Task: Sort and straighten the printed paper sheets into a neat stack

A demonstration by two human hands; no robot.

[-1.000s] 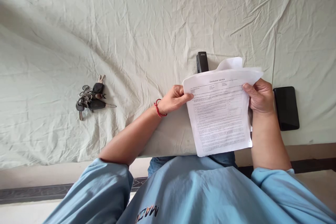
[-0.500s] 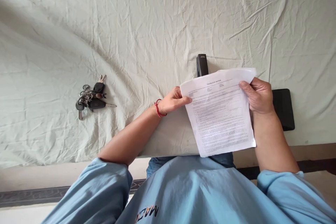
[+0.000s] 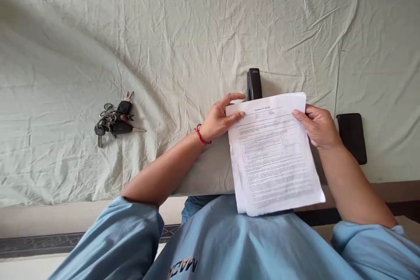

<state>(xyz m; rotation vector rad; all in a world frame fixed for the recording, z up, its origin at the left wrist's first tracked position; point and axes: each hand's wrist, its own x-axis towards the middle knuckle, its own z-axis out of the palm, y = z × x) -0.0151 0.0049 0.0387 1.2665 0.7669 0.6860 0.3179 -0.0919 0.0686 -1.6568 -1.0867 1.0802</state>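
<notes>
A small stack of printed paper sheets (image 3: pixel 272 157), headed "Overleaf Notes", is held between my hands at the table's front edge. At its upper left, my left hand (image 3: pixel 221 118) pinches the sheets, thumb on top and index finger stretched out beyond the corner. My right hand (image 3: pixel 316 124) grips the upper right edge, its thumb on the print and the other fingers partly hidden behind. Just past the top edge of the papers lies a black stapler (image 3: pixel 254 84), its near end covered by them.
On the left of the cloth-covered table (image 3: pixel 183 43) lies a bunch of keys (image 3: pixel 114 120) on rings. A black phone (image 3: pixel 352 138) rests to the right, beside my right forearm. The cloth is wrinkled, and the table's front edge runs close to my body.
The papers have come down and nearer to my body, lying flatter, with the lower edges of several sheets fanned slightly. My left index finger has stretched out. The phone shows more fully.
</notes>
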